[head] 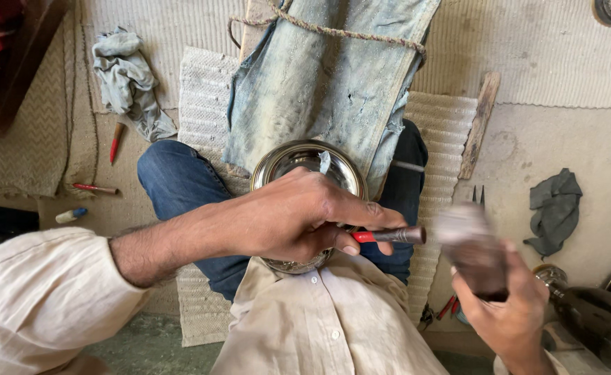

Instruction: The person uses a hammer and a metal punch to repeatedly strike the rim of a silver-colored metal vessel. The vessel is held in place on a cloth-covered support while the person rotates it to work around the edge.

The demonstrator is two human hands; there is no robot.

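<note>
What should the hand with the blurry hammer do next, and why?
Probably bring the blurred wooden hammer in the right hand across onto the butt of the red-handled metal chisel. The left hand already holds that chisel level over the round shiny metal bowl, its butt end pointing at the hammer close beside it.

Red-and-grey punch (pixel 387 235), silver bowl (pixel 298 157) — faded-blue denim (pixel 326 76), grey rag (pixel 554 208)
</note>
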